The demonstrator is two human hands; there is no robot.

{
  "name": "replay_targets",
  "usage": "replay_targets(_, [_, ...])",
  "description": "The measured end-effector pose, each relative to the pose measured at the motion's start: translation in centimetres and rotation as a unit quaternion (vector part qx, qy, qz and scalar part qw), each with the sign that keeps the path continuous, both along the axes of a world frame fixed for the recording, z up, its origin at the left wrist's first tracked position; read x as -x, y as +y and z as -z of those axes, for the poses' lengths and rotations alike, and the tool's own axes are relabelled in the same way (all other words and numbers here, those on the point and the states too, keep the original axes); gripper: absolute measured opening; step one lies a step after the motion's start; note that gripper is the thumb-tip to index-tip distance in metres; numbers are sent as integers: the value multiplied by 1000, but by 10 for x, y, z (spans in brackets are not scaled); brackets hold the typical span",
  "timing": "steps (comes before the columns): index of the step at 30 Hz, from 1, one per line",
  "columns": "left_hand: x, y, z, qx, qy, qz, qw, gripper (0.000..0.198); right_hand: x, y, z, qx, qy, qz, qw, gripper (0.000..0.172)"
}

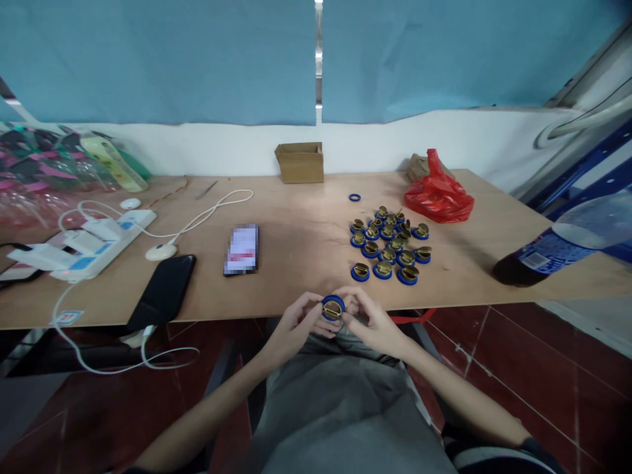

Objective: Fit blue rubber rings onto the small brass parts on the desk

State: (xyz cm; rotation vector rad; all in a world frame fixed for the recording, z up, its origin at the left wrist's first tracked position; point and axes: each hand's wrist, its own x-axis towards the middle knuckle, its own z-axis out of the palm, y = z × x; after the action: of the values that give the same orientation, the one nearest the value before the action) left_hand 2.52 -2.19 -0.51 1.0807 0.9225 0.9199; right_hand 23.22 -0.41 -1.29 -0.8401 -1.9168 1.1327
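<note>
Between my two hands, just off the table's front edge, is a blue ring with a gold-coloured metal piece (pixel 332 308) across its inside. The fingers of my left hand (pixel 301 322) pinch its left side. On the opposite side, the thumb and fingers of my right hand (pixel 370 319) grip the same ring. Beyond my right hand, a cluster of similar blue rings with gold metal pieces (pixel 390 243) lies on the table. One plain blue ring (pixel 354 197) without a visible metal piece lies behind that cluster.
The wooden table (pixel 291 243) carries a pixelated phone (pixel 241 249), a black phone (pixel 162 291) and a power strip (pixel 106 243) with white cables. At the back are a small cardboard box (pixel 302 163) and a red plastic bag (pixel 439 194). A cola bottle (pixel 557 243) stands right.
</note>
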Motion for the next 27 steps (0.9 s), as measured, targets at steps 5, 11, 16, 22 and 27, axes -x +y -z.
replay_targets(5, [0,0,-1,3,10,21,1000,41,0,-2,-1,-24,-32,-8,999,40])
replay_targets(11, [2,0,1,-24,-3,14,1000,33,2,0,4,21,18,-15,1000,28])
replay_targets(16, [4,0,-3,-50,13,-6,999,32,2,1,5,55,33,-7,998,21])
replay_targets(22, [3,-2,0,-86,1,0,996,32,3,-2,-4,-35,6,30,999,18])
replay_targets(27, [4,-3,5,-88,13,6,996,45,3,-2,-5,-90,-10,47,995,18])
